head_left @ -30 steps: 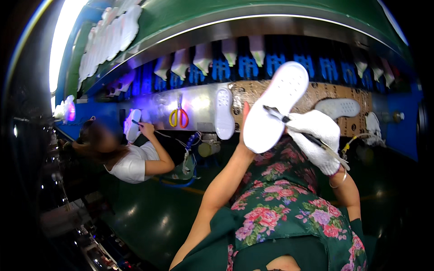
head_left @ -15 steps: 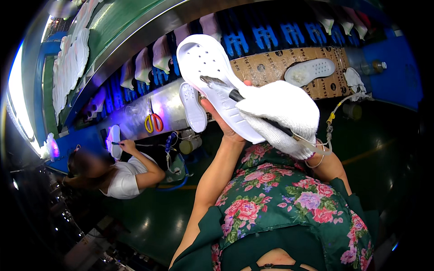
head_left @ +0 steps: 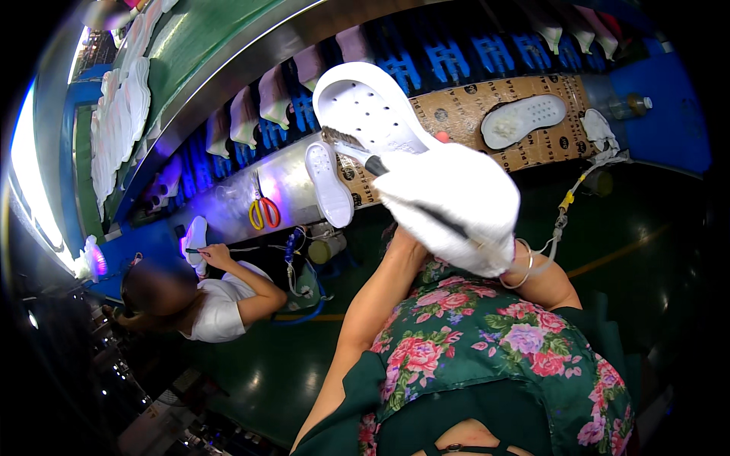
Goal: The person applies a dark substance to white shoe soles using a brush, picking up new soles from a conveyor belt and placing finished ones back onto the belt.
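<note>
My right hand (head_left: 456, 201), in a white knitted glove, is closed round a brush (head_left: 351, 146) with a dark handle and short bristles. The bristles lie at the left edge of a white shoe sole (head_left: 372, 99) with a raised rim and small holes. My left hand (head_left: 442, 137) supports this sole from below. Only a fingertip shows past the far edge; the glove hides the rest, along with the sole's near end. A thin clear tube (head_left: 551, 254) runs by my right wrist.
Two flat white insole-like pieces, one (head_left: 329, 184) by the cardboard's (head_left: 449, 114) left end and another (head_left: 525, 121) on it. Scissors (head_left: 265, 210) lie further left. Blue racks (head_left: 445, 61) with shoe parts line the back. At left a co-worker (head_left: 228, 300) brushes another sole.
The gloved hand and brush have moved left and down, and now cover most of my left hand. The sole has shifted slightly right and turned. The bristles went from its inside to its left edge.
</note>
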